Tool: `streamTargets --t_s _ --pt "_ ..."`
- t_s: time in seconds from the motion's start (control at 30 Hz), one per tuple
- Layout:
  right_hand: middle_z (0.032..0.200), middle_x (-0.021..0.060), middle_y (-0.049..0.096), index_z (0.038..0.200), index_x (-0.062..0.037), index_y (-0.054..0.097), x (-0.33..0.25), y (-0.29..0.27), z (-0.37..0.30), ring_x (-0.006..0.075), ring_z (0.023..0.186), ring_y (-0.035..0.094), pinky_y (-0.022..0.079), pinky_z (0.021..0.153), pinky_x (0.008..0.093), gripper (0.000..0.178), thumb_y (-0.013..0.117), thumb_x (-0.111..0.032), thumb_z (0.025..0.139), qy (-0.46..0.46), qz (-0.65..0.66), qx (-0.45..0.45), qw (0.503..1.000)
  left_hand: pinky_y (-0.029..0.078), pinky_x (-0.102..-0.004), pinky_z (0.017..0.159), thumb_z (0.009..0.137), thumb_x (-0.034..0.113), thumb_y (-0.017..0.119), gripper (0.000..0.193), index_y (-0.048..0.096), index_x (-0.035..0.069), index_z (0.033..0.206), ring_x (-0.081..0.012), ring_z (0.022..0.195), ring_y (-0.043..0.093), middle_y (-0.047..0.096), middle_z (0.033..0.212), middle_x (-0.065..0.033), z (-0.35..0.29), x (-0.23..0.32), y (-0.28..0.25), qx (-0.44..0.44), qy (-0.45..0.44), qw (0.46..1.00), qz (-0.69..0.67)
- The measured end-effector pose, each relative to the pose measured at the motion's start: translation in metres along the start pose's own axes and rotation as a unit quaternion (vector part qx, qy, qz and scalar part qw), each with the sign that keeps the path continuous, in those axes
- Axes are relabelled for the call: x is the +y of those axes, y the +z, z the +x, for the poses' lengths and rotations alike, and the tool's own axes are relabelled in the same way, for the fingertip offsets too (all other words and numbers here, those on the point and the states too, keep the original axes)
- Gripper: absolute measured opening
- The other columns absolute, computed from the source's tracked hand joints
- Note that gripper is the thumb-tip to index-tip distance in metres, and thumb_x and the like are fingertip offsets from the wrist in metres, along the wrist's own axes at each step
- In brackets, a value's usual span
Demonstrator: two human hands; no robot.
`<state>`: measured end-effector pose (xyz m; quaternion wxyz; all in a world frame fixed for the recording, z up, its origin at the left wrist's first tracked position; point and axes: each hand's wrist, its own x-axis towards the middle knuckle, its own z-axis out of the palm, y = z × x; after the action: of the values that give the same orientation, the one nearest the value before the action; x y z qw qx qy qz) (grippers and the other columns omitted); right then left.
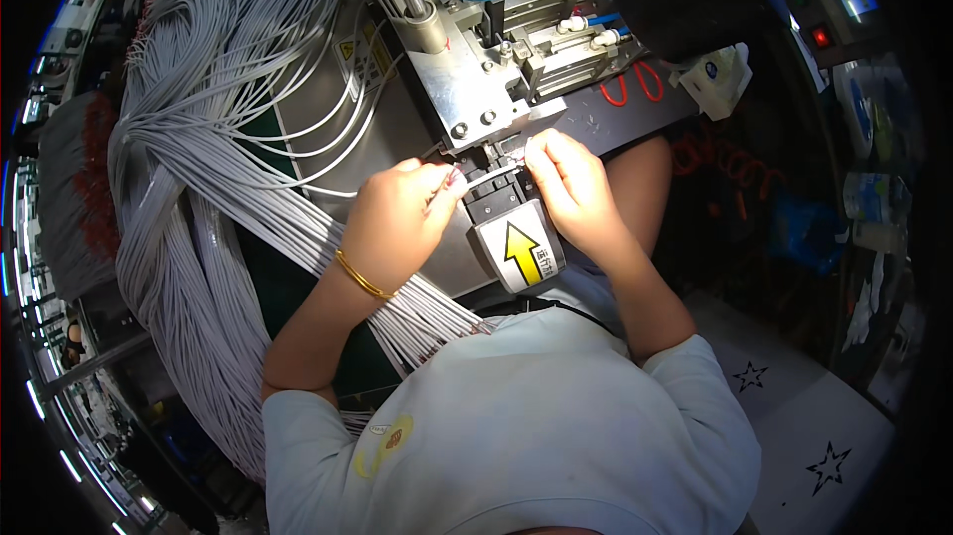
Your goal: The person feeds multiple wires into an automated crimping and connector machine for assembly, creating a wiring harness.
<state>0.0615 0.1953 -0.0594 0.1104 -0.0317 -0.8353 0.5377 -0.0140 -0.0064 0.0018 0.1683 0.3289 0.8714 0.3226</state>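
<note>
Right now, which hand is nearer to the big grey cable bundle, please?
The left. The left hand is just to the right of the bundle; the right hand is farther to the right, past the left one.

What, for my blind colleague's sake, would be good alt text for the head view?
A person's left hand pinches a grey cable at a metal machine, with the right hand close by. Cable bundles spread across the left; a yellow arrow sign sits below the hands.
</note>
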Motion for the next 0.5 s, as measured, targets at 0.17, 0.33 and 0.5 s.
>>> streamTargets --t_s 0.17,0.33,0.5 --pt "0.077 0.0094 0.053 0.088 0.0003 0.055 -0.007 -0.002 0.004 0.0201 0.071 0.052 0.043 0.066 0.0309 0.015 0.052 -0.013 0.095 0.028 -0.038 -0.052 0.998 0.049 -0.0394 0.057 0.080 0.013 0.068 0.021 0.064 0.008 0.100 -0.0301 0.063 0.060 0.057 0.083 -0.0142 -0.012 0.005 0.013 0.028 0.002 0.992 0.126" --pt "0.075 0.0114 0.053 0.089 -0.0004 0.055 0.000 -0.003 0.006 0.0246 0.071 0.052 0.043 0.067 0.0330 0.014 0.052 -0.013 0.095 0.021 0.029 -0.058 0.998 0.050 -0.0387 0.058 0.077 0.015 0.070 0.034 0.063 0.012 0.110 -0.0276 0.064 0.060 0.054 0.086 -0.0096 -0.015 0.023 0.016 0.038 0.051 0.991 0.119" --pt "0.074 0.0114 0.053 0.088 -0.0001 0.054 0.002 -0.001 0.009 0.0244 0.072 0.051 0.042 0.067 0.0329 0.013 0.054 -0.012 0.093 -0.061 -0.071 -0.012 0.996 0.050 -0.0355 0.058 0.075 0.017 0.071 0.041 0.063 0.014 0.115 -0.0241 0.069 0.060 0.052 0.087 -0.0062 -0.012 0.025 0.021 0.006 0.088 0.986 0.139"
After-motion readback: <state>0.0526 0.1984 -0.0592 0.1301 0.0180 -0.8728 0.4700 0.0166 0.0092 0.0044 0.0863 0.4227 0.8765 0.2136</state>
